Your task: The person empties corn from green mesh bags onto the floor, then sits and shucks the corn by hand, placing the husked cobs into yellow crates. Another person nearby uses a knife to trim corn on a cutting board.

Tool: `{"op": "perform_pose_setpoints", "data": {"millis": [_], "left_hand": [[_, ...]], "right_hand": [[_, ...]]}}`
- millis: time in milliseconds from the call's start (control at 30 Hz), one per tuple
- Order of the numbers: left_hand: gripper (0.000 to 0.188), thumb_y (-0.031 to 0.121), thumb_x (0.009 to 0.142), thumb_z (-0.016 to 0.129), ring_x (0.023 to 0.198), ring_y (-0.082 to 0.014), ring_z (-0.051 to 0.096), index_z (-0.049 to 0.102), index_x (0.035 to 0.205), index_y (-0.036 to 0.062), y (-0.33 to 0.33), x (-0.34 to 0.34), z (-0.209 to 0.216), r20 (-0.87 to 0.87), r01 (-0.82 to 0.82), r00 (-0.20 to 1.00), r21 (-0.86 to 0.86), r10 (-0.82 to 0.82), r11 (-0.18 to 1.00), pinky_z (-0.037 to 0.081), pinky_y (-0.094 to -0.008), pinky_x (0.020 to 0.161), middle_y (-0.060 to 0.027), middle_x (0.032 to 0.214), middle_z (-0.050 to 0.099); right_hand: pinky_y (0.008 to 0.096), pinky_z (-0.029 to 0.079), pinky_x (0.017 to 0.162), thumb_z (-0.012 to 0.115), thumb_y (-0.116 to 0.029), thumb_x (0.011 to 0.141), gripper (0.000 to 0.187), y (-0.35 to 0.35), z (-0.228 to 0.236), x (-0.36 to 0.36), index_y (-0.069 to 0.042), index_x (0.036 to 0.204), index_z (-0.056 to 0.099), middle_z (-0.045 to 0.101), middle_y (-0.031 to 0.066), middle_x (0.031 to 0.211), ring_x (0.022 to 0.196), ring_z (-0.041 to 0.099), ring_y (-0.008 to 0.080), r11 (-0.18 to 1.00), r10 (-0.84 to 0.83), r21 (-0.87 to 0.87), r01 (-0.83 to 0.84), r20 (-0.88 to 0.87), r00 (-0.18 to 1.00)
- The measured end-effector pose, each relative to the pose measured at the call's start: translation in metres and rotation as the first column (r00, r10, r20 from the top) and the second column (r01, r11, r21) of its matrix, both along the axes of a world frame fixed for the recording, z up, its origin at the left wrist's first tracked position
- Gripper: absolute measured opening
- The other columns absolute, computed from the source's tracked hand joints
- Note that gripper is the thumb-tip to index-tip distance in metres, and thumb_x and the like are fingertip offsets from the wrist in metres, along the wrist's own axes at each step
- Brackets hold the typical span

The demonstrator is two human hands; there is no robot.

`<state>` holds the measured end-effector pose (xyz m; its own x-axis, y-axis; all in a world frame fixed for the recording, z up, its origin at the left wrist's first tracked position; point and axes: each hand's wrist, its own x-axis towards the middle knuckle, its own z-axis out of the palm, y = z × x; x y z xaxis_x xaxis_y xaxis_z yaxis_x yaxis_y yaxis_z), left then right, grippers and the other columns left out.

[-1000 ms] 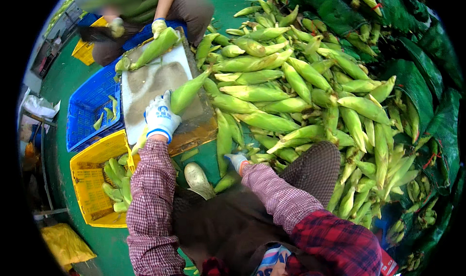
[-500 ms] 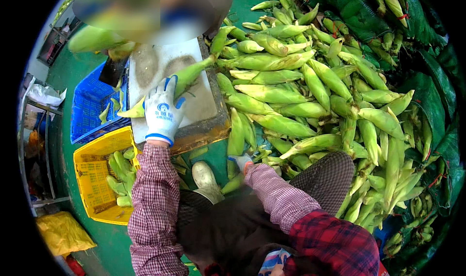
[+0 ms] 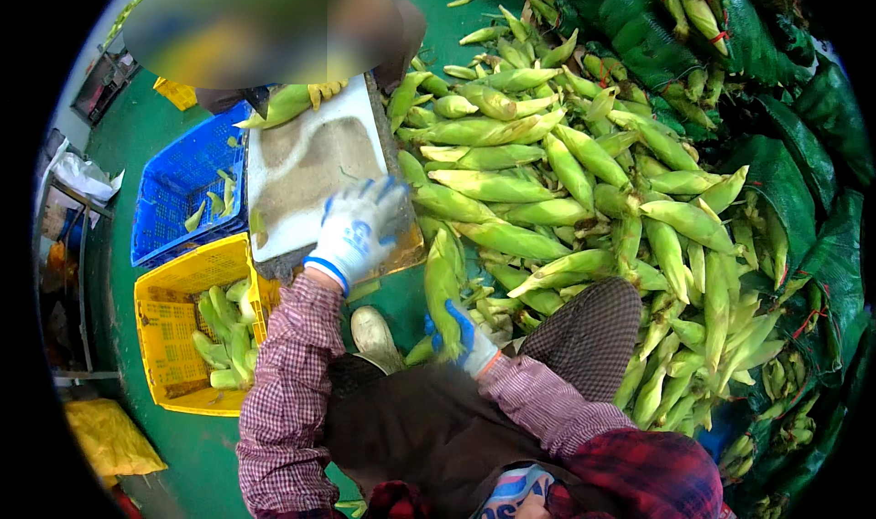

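My left hand (image 3: 354, 231), in a white glove with blue fingertips, hovers over the near right part of the white board (image 3: 274, 186). Its fingers are spread, blurred by motion, and hold nothing. My right hand (image 3: 467, 341), gloved the same way, is closed around the near end of a green husked ear of corn (image 3: 443, 277). That ear points away from me, beside the large corn heap (image 3: 493, 186). Across the board, another person's yellow-gloved hand (image 3: 327, 92) rests at an ear of corn (image 3: 281, 106) near the board's far edge.
Left of the board stand a blue crate (image 3: 151, 204) with a few husk pieces and a yellow crate (image 3: 169, 359) with several trimmed ears. Green sacks (image 3: 776, 181) lie right of the heap. My boot (image 3: 374, 335) is below the board; a metal rack (image 3: 84, 291) stands far left.
My left hand has lifted off the ear it lay on and swung right; that ear is gone from the board's middle. My right hand has closed on another ear and drawn it nearer.
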<state>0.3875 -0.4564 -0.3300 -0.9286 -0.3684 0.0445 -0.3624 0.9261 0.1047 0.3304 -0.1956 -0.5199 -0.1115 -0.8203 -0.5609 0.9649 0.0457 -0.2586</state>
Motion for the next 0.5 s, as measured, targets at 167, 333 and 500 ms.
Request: {"op": "perform_pose_setpoints", "data": {"millis": [167,333,500], "left_hand": [[0.104,0.028,0.066,0.088,0.147,-0.0388,0.037,0.038,0.157,0.0238,0.043,-0.006,-0.003,0.128,0.319,0.942,-0.049,-0.311,0.946,0.029,-0.0538,0.122,-0.0113,0.162,0.037],[0.076,0.018,0.08,0.067,0.148,-0.0345,0.038,0.046,0.152,0.0304,0.077,-0.016,-0.005,0.026,0.632,0.768,-0.19,-0.639,0.752,0.026,-0.057,0.123,-0.0072,0.164,0.035],[0.072,0.02,0.066,0.076,0.126,-0.0319,0.056,0.058,0.136,0.0146,0.069,-0.013,0.011,-0.132,0.554,0.808,-0.162,-0.574,0.817,0.034,-0.0539,0.119,-0.0122,0.127,0.061]], "right_hand": [[0.0315,0.057,0.076,0.059,-0.037,0.104,0.048,0.031,0.056,-0.011,-0.008,0.141,0.052,0.066,0.0077,0.122,0.103,0.067,0.0201,0.996,0.093,0.007,-0.092,-0.133,0.987],[0.0317,0.059,0.076,0.074,-0.023,0.092,0.06,0.033,0.108,-0.058,-0.007,0.144,0.049,0.065,0.0086,0.125,0.104,0.069,0.0196,0.96,0.212,-0.021,-0.28,-0.6,0.772],[0.0348,0.059,0.085,0.062,-0.043,0.1,0.059,0.007,0.124,-0.108,-0.008,0.146,0.048,0.065,0.0104,0.126,0.105,0.068,0.0209,0.851,0.28,-0.036,-0.524,-0.814,0.51]]}}
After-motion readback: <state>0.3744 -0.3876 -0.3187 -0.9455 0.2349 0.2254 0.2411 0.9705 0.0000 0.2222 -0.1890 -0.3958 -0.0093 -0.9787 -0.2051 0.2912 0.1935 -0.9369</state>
